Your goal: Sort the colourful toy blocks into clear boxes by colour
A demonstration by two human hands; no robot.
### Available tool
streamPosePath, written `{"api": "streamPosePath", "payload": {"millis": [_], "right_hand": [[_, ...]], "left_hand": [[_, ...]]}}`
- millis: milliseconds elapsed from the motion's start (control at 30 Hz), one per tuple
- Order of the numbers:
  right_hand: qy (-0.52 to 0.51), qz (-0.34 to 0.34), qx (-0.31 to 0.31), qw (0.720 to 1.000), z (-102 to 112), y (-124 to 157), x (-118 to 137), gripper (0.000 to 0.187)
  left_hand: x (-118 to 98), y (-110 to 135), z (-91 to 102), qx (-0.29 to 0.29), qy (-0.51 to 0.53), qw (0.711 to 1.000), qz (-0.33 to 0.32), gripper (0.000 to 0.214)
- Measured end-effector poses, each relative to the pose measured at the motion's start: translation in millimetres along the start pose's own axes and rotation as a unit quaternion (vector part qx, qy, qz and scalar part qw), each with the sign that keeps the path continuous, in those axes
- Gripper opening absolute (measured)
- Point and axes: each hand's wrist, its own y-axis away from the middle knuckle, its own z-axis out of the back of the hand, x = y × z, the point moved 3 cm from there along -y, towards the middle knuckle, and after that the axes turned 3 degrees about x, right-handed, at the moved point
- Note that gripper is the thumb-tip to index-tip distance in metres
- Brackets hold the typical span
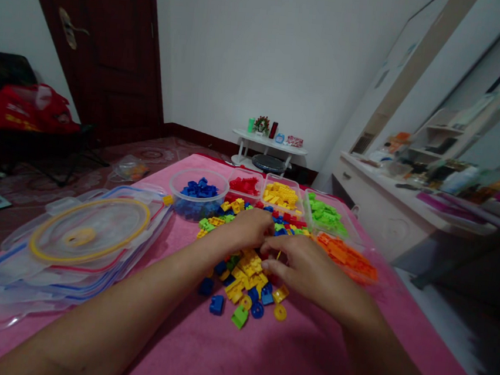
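Note:
A loose pile of mixed toy building bricks [249, 264], mostly yellow, blue and green, lies on the pink cloth. My left hand [253, 226] reaches into the far part of the pile with fingers curled down; what they hold, if anything, is hidden. Close beside it, almost touching, my right hand [294, 259] has its thumb and fingers bent together. A thin bit of yellow shows at those fingers, too small to name. Near me at the pile's front edge are a green brick [240, 317], a blue brick [216, 305] and a yellow wheel-like piece [280, 313].
Behind the pile stand clear containers: a round one [177, 195] with blue bricks, then boxes of red bricks [245, 185], yellow bricks [281, 196] and green bricks [327, 214]. Orange bricks [347, 257] sit at right. Stacked clear lids [91, 272] lie at left.

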Motion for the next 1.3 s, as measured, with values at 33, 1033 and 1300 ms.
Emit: {"api": "streamPosePath", "payload": {"millis": [33, 1033, 1300], "right_hand": [[0.004, -0.005, 0.001, 1.000, 0.7, -0.3, -2.6, 0.013], [-0.182, -0.079, -0.219, 0.955, 3.7, -15.1, -44.8, 0.020], [-0.284, -0.135, -0.167, 0.934, 14.4, -6.4, -77.3, 0.015]], "left_hand": [[1.4, -0.3, 0.1, -0.002, 0.005, 1.000, 0.004, 0.025], [10.5, -0.3, 27.9, -0.121, 0.196, 0.973, 0.016, 0.040], [19.4, -1.3, 27.1, -0.129, 0.147, 0.979, 0.061, 0.033]]}}
